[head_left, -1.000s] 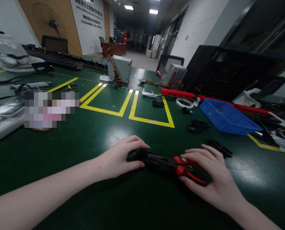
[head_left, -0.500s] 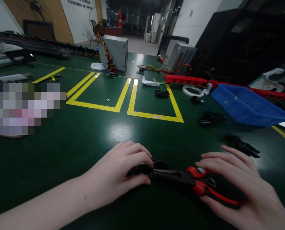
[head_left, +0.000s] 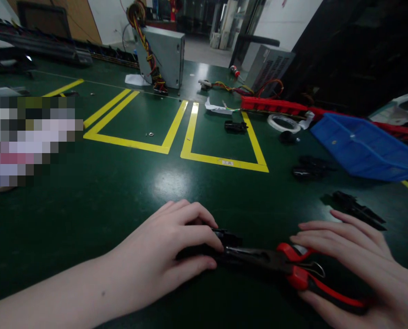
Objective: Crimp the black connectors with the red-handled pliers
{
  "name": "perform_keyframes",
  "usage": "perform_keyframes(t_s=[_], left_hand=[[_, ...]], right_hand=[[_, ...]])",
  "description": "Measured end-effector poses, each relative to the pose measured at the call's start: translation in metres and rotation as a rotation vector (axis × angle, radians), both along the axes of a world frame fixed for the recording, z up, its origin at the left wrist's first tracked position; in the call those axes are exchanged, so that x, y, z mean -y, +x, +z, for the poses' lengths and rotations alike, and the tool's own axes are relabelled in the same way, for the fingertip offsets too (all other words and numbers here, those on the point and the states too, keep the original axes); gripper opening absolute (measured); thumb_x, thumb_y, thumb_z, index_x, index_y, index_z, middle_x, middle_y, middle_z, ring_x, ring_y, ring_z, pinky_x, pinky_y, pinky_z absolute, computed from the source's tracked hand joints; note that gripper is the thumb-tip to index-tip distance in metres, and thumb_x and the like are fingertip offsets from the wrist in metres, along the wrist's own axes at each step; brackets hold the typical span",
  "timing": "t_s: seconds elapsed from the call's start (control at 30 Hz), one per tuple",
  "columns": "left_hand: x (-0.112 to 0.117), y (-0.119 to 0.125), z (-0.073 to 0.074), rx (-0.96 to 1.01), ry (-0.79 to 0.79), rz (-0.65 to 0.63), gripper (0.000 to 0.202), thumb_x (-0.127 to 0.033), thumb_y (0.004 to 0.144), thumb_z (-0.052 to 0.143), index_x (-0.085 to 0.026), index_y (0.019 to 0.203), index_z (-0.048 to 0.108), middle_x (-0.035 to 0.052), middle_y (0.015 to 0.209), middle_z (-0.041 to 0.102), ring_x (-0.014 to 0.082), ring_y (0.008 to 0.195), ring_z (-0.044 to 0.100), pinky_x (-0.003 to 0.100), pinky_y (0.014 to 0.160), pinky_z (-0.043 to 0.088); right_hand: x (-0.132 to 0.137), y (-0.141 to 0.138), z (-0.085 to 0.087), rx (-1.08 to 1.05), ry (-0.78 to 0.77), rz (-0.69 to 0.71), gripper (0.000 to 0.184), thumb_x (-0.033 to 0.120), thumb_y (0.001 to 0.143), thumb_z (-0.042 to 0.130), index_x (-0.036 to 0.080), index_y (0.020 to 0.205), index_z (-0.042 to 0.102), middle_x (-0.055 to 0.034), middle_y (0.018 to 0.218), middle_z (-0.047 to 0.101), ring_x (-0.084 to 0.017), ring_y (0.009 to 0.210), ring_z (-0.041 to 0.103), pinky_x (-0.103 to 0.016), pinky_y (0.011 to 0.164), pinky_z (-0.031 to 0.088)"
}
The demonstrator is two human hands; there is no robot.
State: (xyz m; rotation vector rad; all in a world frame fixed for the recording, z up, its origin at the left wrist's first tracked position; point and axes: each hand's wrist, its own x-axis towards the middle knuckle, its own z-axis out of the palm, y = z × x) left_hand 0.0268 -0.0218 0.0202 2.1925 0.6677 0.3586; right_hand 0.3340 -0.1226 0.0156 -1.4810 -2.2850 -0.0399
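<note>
Low over the green table, my left hand point(head_left: 179, 249) curls around a black plastic part point(head_left: 228, 236), mostly hidden under the fingers. My right hand point(head_left: 357, 260) is wrapped round the red and black handles of needle-nose pliers point(head_left: 275, 261), the handles spread somewhat apart with a wire spring between them. The dark jaws of the pliers point left and reach the black part at my left fingertips. Whether the jaws grip it, I cannot tell. Another black plastic part point(head_left: 357, 208) lies just beyond my right fingers.
A blue bin point(head_left: 364, 146) sits at the right, with more black parts point(head_left: 311, 168) beside it. Farther back are a white tape ring point(head_left: 283, 123), a red strip point(head_left: 275, 105), a screwdriver point(head_left: 235, 71) and a grey power supply point(head_left: 164, 57). Yellow tape point(head_left: 224, 162) marks the table.
The view has tilted down slightly, so the background sits higher. My right hand and the pliers appear a little farther right and lower; the left hand keeps its hold.
</note>
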Motion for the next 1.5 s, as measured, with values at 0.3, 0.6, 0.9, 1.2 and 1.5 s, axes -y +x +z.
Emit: perform_keyframes(t_s=[0.3, 0.6, 0.9, 1.2, 1.5], left_hand=[[-0.002, 0.001, 0.001, 0.001, 0.006, 0.000, 0.025, -0.017, 0.091, 0.064, -0.027, 0.114, 0.066, 0.0014, 0.118, 0.062, 0.0202, 0.106, 0.056, 0.035, 0.091, 0.044], [-0.003, 0.000, 0.000, 0.022, 0.029, -0.009, 0.024, -0.016, 0.090, 0.066, -0.029, 0.109, 0.069, 0.0000, 0.118, 0.060, 0.0191, 0.106, 0.055, 0.034, 0.090, 0.044], [0.000, 0.000, -0.001, -0.029, 0.168, -0.082, 0.030, -0.015, 0.094, 0.058, -0.032, 0.117, 0.067, 0.0020, 0.123, 0.059, 0.0212, 0.106, 0.054, 0.035, 0.086, 0.042], [-0.001, 0.001, 0.002, -0.011, 0.089, -0.044, 0.028, -0.019, 0.095, 0.058, -0.026, 0.122, 0.061, 0.0041, 0.121, 0.063, 0.0209, 0.106, 0.057, 0.037, 0.092, 0.045], [0.012, 0.000, -0.004, -0.063, 0.507, -0.060, 0.044, -0.013, 0.098, 0.049, -0.027, 0.140, 0.045, 0.0070, 0.137, 0.058, 0.0218, 0.107, 0.061, 0.037, 0.086, 0.048]], right_hand=[[0.000, -0.001, 0.002, 0.014, -0.050, 0.032, 0.046, 0.039, 0.077, 0.067, 0.032, 0.121, 0.054, -0.0039, 0.101, 0.070, -0.034, 0.093, 0.067, -0.063, 0.101, 0.041], [0.000, -0.001, 0.003, 0.014, -0.070, -0.023, 0.046, 0.040, 0.075, 0.067, 0.036, 0.120, 0.057, -0.0034, 0.102, 0.070, -0.037, 0.098, 0.066, -0.065, 0.098, 0.044], [0.001, -0.014, 0.005, -0.023, -0.066, -0.047, 0.041, 0.041, 0.075, 0.069, 0.033, 0.114, 0.060, -0.0023, 0.100, 0.071, -0.032, 0.095, 0.067, -0.061, 0.102, 0.041], [0.005, -0.022, 0.004, -0.130, -0.020, -0.087, 0.033, 0.045, 0.081, 0.064, 0.031, 0.110, 0.062, -0.0035, 0.097, 0.070, -0.029, 0.090, 0.067, -0.051, 0.088, 0.051], [0.008, -0.020, 0.002, -0.117, -0.080, -0.063, 0.034, 0.044, 0.087, 0.059, 0.029, 0.117, 0.056, -0.0067, 0.102, 0.068, -0.027, 0.084, 0.068, -0.045, 0.077, 0.057]])
